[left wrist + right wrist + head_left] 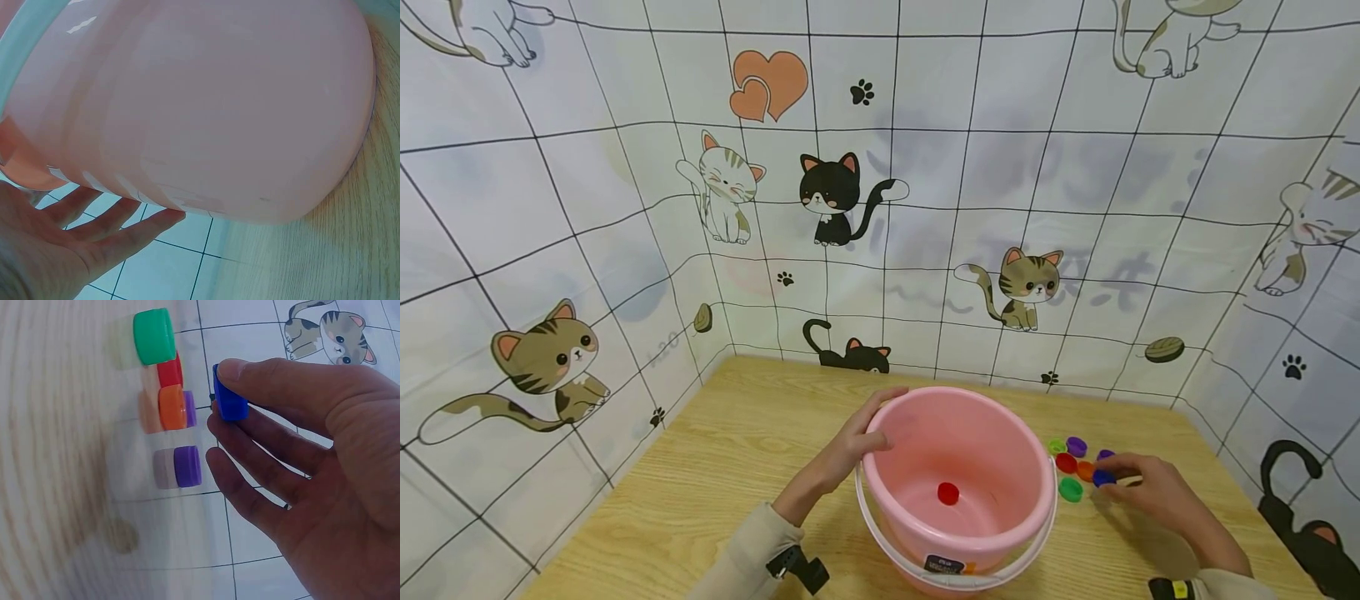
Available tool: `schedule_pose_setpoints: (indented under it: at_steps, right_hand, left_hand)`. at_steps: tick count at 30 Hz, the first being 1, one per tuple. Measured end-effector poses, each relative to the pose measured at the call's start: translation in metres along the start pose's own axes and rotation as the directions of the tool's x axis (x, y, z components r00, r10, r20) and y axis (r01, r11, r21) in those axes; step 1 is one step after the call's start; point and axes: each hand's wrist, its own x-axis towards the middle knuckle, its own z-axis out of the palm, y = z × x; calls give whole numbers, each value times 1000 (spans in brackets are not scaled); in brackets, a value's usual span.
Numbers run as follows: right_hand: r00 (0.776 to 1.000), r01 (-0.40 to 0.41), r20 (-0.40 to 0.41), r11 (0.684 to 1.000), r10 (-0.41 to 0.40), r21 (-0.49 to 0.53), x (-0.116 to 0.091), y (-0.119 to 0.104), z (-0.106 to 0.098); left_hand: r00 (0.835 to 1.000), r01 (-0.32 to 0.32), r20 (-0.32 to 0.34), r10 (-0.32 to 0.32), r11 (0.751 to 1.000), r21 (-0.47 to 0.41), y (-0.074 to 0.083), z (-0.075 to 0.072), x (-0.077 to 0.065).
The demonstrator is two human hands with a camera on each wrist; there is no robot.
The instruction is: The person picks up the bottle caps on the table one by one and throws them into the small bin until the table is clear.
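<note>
A pink bucket (958,458) stands upright on the wooden table, a red bottle cap (948,493) lying on its bottom. My left hand (848,446) grips its left rim, thumb over the edge; in the left wrist view the fingers (125,219) touch the outer wall. Right of the bucket, my right hand (1157,492) pinches a blue bottle cap (230,400) between thumb and fingers, above the table. Close by lie a green cap (154,336), an orange cap (172,407), a red cap (1066,463), purple caps (1077,447) and a lime-green cap (1056,447).
The bucket's white handle (887,546) hangs down round its front. Wooden tabletop (722,467) extends to the left. White cloth (925,92) with cat drawings and grid lines rises at the back and both sides.
</note>
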Motion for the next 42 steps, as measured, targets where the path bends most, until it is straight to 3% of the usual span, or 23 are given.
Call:
schedule_pose_setpoints:
  at_steps: [7, 24, 42]
  right_hand:
    - [998, 58, -21, 998, -59, -18, -2, -5, -3]
    - [994, 87, -62, 995, -91, -56, -10, -26, -10]
    - [974, 157, -149, 982, -171, -101, -17, -49, -20]
  left_hand:
    - [1000, -1, -2, 1, 1000, 0, 0, 0, 0]
    - [1000, -7, -1, 7, 1000, 14, 0, 0, 0]
    - [1000, -5, -7, 5, 1000, 12, 1, 1, 0]
